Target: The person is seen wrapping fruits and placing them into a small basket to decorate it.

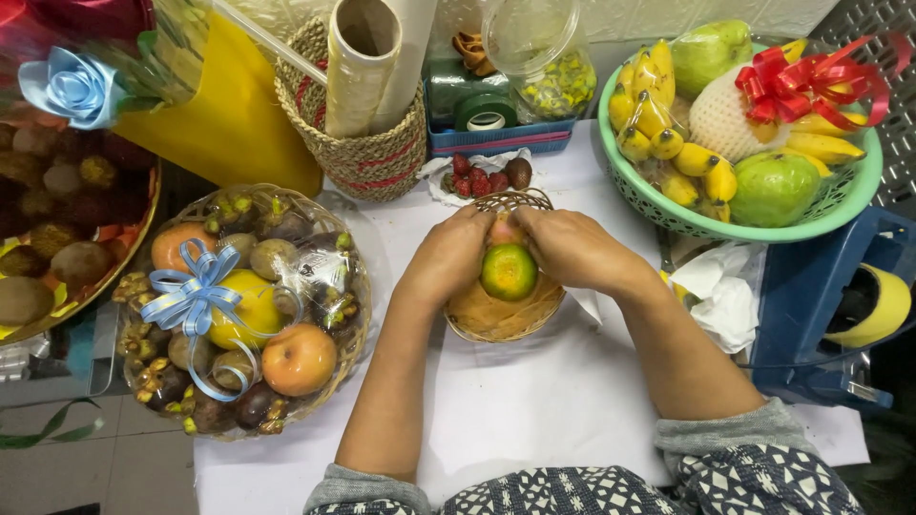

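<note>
A single camera, worn on the person's head, looks almost straight down from close above, so both forearms enter from the bottom edge and the fingers meet near the middle of the picture. Beyond the fingertips the view reaches the far edge of the white table and a tiled wall; to either side of them it takes in filled fruit baskets. No second view overlaps it.

Bright, even light fell from overhead, leaving only soft shadows under the arms. Glare showed on the wrapped fruit basket at left. Edges bowed like a wide lens; the far left corner seemed slightly blurred.
</note>
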